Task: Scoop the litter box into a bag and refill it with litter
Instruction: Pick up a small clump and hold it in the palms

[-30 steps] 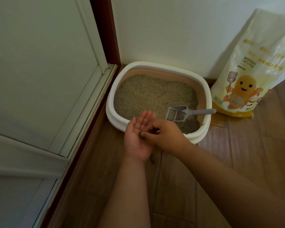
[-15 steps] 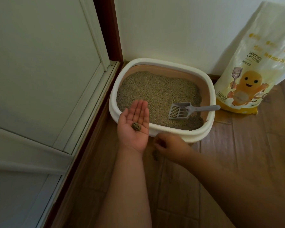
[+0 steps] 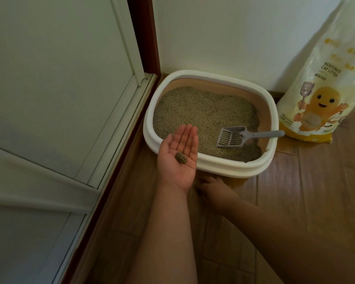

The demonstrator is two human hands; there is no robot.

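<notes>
1. A white oval plastic litter box (image 3: 211,160) sits on a brown wooden plank floor (image 3: 307,181), pushed into the corner where a white wall (image 3: 234,37) meets a dark red-brown door frame (image 3: 146,33).
2. Beige granular litter (image 3: 203,111) fills the box.
3. A grey slotted plastic scoop (image 3: 232,138) lies on the litter near the box's right edge; its handle rests on the right rim and pokes past it.
4. The left hand (image 3: 178,158) is held flat, palm up, over the box's near-left rim, fingers straight and together.
5. A small dark clump of litter (image 3: 181,158) lies loose on that palm.
6. The right hand (image 3: 213,191) is low at the floor, just in front of the box's near wall; its fingers are in shadow and I cannot tell whether they hold anything.
7. A tall white and yellow bag of cat litter (image 3: 320,89), printed with a smiling cartoon figure, stands against the wall just right of the box.
8. A white panelled door (image 3: 55,78) fills the left side.
</notes>
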